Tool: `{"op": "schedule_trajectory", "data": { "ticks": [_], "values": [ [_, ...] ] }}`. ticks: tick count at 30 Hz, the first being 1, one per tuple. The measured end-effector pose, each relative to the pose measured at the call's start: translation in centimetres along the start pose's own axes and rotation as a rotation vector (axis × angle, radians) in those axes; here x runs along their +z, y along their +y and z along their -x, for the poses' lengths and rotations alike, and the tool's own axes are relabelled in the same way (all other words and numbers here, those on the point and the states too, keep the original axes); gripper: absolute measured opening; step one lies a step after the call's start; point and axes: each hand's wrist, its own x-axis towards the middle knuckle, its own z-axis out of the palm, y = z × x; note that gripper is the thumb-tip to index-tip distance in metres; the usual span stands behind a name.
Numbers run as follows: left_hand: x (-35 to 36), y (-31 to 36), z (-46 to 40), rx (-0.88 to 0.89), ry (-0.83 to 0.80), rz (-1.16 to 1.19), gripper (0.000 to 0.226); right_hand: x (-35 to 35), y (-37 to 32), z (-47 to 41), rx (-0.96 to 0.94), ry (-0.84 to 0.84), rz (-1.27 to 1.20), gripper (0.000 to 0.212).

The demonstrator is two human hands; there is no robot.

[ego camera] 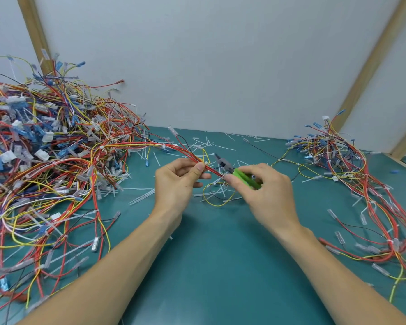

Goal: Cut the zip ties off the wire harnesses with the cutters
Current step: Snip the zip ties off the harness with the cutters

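- A teal mat [220, 254] covers the bench; behind it stands a pale grey wall [220, 66] with two slanting wooden battens [32, 34].
- A big pile [40, 148] of tied harnesses, red, yellow and blue wires with clear and blue connectors, fills the left side and runs off the left edge.
- A smaller heap [366, 184] lies on the right, cut off by the right edge.
- White offcuts [206, 143] of zip ties are strewn over the mat between the two heaps, mostly toward the wall.
- The left hand [176, 181] pinches a red-and-yellow harness [174, 146] between thumb and fingers; the bundle runs back from it to the big pile.
- A white zip tie [206, 162] sits on the harness just beside the left thumb tip.
- The right hand [267, 186] is curled round the green handles of the cutters [234, 171], grey nose pointing up and left, above the harness.
- The right fingertips also seem to touch the harness end; fingers hide the exact contact.
- Whether the cutter blades are apart cannot be told; the nose is small and blurred.
- A loose yellow wire [217, 202] loops on the mat under both hands.
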Motion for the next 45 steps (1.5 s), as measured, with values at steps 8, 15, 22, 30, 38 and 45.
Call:
{"op": "schedule_trajectory", "data": {
  "ticks": [8, 15, 22, 30, 38, 45],
  "values": [
    [-0.5, 0.2, -0.4, -0.128, 0.049, 0.112, 0.013, -0.9, 0.7, -0.7, 0.303, 0.022, -0.258, 0.017],
    [-0.8, 0.4, -0.6, -0.236, 0.030, 0.229, 0.008, 0.2, 0.4, 0.1, 0.210, -0.173, -0.219, 0.033],
    [-0.4, 0.1, -0.3, -0.127, -0.079, -0.044, 0.022, 0.3, 0.0, 0.0, 0.217, -0.150, -0.248, 0.024],
    [0.4, -0.7, 0.2, 0.043, -0.219, -0.303, 0.012, -0.4, -0.2, -0.6, 0.299, -0.112, -0.398, 0.017],
    [0.7, -0.1, 0.5, -0.123, -0.220, -0.127, 0.034, 0.0, -0.2, -0.3, 0.248, -0.131, -0.377, 0.019],
    [0.5, 0.1, 0.2, -0.267, -0.194, -0.002, 0.049, 0.5, -0.5, 0.4, 0.104, -0.078, -0.167, 0.027]
  ]
}}
